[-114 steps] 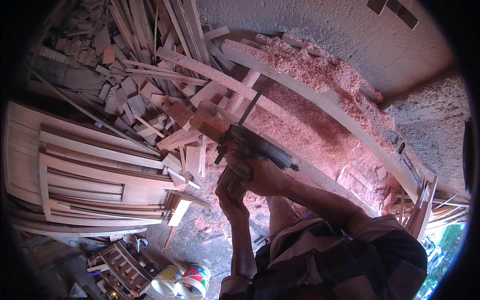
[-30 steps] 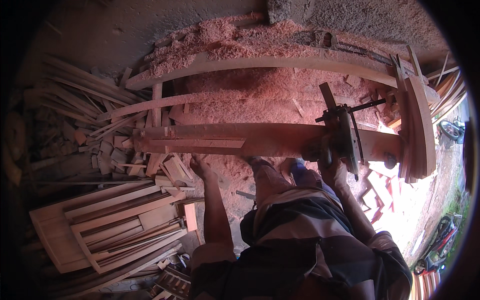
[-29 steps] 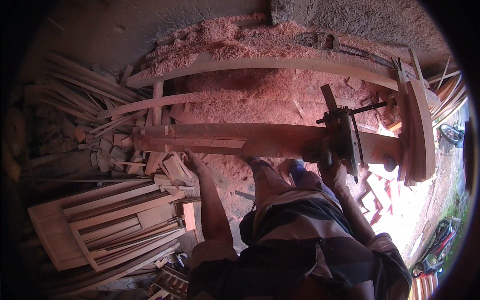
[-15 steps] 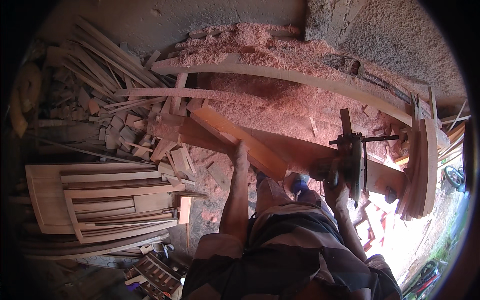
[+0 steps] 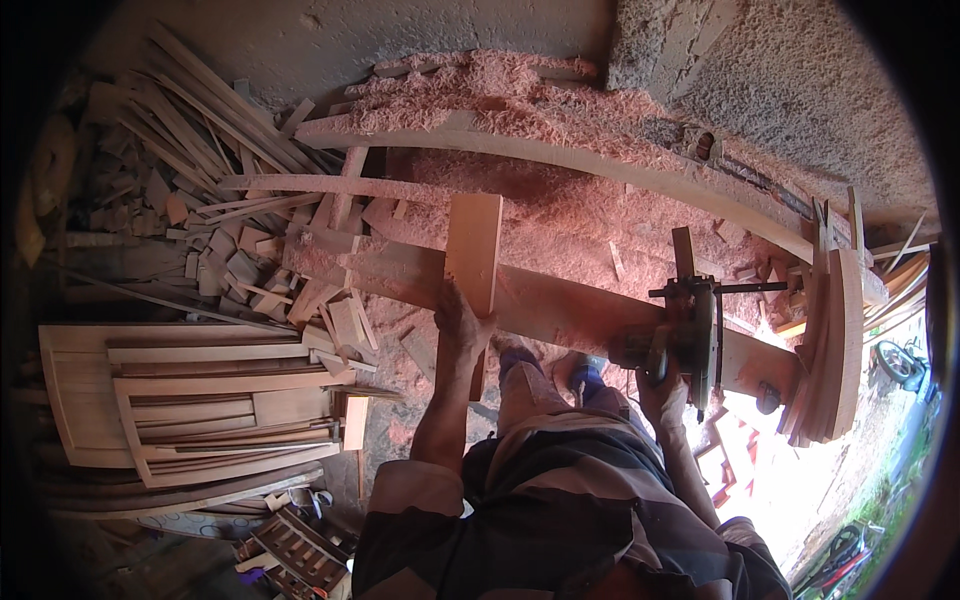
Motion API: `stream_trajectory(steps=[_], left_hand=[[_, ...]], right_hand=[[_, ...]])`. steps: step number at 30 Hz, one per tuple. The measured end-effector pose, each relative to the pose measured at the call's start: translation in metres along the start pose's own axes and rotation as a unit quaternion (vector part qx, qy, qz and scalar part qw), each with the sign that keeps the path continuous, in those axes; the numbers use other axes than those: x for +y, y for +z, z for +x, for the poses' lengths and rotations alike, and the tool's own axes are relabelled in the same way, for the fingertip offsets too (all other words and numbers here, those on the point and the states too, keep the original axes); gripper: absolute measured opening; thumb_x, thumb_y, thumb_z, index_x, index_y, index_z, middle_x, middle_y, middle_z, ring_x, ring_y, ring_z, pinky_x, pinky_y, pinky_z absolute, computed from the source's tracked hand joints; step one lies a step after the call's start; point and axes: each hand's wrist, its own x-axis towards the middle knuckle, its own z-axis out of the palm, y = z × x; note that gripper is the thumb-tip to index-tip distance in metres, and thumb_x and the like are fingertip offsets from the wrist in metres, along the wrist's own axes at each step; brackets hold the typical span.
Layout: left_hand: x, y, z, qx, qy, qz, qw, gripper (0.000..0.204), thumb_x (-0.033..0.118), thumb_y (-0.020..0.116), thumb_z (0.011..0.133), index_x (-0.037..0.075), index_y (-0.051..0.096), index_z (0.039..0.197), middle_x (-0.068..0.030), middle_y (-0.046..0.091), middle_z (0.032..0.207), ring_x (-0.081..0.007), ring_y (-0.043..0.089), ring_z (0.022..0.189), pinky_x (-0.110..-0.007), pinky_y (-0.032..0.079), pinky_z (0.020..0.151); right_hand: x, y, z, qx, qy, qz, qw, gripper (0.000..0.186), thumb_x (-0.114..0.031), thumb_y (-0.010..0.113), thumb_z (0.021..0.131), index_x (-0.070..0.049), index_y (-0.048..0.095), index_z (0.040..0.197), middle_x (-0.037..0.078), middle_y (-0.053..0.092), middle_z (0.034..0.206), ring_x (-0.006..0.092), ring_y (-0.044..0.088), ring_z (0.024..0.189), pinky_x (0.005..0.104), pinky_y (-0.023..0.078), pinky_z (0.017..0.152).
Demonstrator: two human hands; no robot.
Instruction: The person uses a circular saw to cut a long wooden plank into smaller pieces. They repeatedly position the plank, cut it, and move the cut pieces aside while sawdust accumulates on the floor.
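My left hand (image 5: 463, 322) grips a short wooden board (image 5: 474, 240) by its side. The board stands on edge across a long plank (image 5: 575, 300), its far end beyond the plank and its lower end near my legs. My right hand (image 5: 662, 400) is wrapped round the handle of a dark power tool (image 5: 702, 335) that looks like a router. The tool lies on its side over the right part of the plank, its flat base turned to the right and a thin rod sticking out. Part of my right hand's grip is hidden by the tool.
Curved timbers (image 5: 560, 152) under pink shavings run along the wall. Offcuts (image 5: 240, 265) and long strips are heaped at the left, above stacked wooden frames (image 5: 225, 380). Curved pieces (image 5: 832, 340) stand upright at the plank's right end. A slatted wooden item (image 5: 300, 550) lies lower left.
My left hand has swung the board from a slant to nearly upright in view, and its lower end has moved left. The tool stays on the plank in my right hand.
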Motion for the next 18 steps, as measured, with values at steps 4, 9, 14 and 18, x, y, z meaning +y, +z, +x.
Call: stream_trajectory(steps=[4,9,14,18], left_hand=[[-0.020,-0.027,0.000,-0.066,0.099,0.039,0.992,0.121,0.028,0.085,0.068,0.005,0.009,0.159,-0.0311,0.019,0.158,-0.0499,0.024,0.144,-0.060,0.029,0.114],[-0.057,-0.029,0.010,-0.040,0.192,0.107,0.975,0.113,0.017,0.082,0.069,0.016,0.016,0.160,-0.0300,0.015,0.160,-0.0493,0.019,0.147,-0.060,0.024,0.117],[-0.071,0.058,-0.002,0.270,-0.201,-0.165,0.927,0.098,0.026,0.074,0.083,0.012,0.016,0.160,-0.0278,0.027,0.155,-0.0451,0.031,0.140,-0.060,0.030,0.110],[-0.018,0.039,0.020,0.204,-0.438,-0.670,0.563,0.080,0.030,0.076,0.085,-0.009,0.037,0.142,-0.0189,0.060,0.117,-0.0286,0.064,0.090,-0.041,0.055,0.074]], right_hand=[[-0.001,-0.002,0.000,0.005,0.000,-0.017,1.000,0.069,-0.026,0.076,0.081,-0.001,0.049,0.139,0.028,0.069,0.108,0.0417,0.069,0.101,0.0483,0.055,0.086],[-0.002,-0.001,0.000,0.000,0.018,0.006,1.000,0.065,-0.025,0.077,0.080,-0.001,0.053,0.136,0.026,0.070,0.105,0.0393,0.070,0.098,0.0472,0.055,0.083],[-0.010,-0.002,-0.001,0.017,-0.005,0.029,0.999,0.066,-0.025,0.079,0.079,-0.001,0.054,0.135,0.024,0.072,0.101,0.0362,0.072,0.094,0.0447,0.056,0.079],[-0.011,-0.009,0.002,-0.007,0.066,0.014,0.998,0.067,-0.024,0.079,0.077,-0.002,0.055,0.135,0.024,0.071,0.104,0.0366,0.072,0.095,0.0450,0.056,0.081]])
